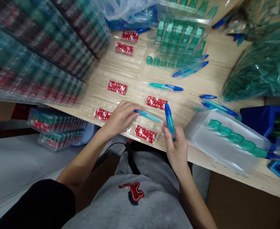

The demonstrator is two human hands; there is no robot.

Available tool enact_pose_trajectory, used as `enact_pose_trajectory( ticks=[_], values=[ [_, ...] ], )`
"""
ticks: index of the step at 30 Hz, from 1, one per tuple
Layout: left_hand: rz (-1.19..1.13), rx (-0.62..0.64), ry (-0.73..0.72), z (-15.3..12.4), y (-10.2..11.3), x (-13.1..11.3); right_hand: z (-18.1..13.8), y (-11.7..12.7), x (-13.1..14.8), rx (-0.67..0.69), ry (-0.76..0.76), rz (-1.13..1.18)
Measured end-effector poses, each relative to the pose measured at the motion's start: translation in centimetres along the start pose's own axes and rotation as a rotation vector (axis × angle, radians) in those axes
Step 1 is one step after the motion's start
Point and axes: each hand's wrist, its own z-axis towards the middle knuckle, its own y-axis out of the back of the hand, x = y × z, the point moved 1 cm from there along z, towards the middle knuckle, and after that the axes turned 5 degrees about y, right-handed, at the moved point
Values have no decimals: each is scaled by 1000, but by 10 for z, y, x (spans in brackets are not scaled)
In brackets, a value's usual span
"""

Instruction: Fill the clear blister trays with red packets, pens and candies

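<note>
Head view: right of the nearest red packet (145,134), the right hand (178,148) has thumb and fingers wrapped around a blue-ended pen (168,116), held tilted above the table (217,66). Left of that packet, the left hand (122,117) has its fingertips at the blue end of a lying pen (150,116); whether they pinch it, I cannot tell. This lying pen rests just beyond the packet. Farther right of the packet, a translucent stack (216,149) bears 5 green pieces (235,137).

Beyond the gripped pen (169,119) and to its right, bare tabletop (191,84) could be crossed; directly right, passage was blocked by a translucent container (208,146); left, by a second pen (150,116); far right, by a bag (261,66).
</note>
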Motion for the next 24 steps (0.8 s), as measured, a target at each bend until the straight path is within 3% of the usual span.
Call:
enact_pose_trajectory(
  ticks=[8, 13, 18, 21, 24],
  values=[
    [451, -77, -200, -7, -2, 0, -6, 0, -2, -111, -101, 108],
    [472, -113, -298, 48, -12, -14, -8, 2, 2, -140, -108, 183],
    [628, 56, -344, 114, -38, -21, -16, 1, 2, -141, -92, 209],
    [647, 90, -373, 127, -43, -21, -19, 2, 1, -142, -109, 217],
    [485, -10, -342, 126, -34, -18, -20, 3, 1, -135, -106, 226]
  ],
)
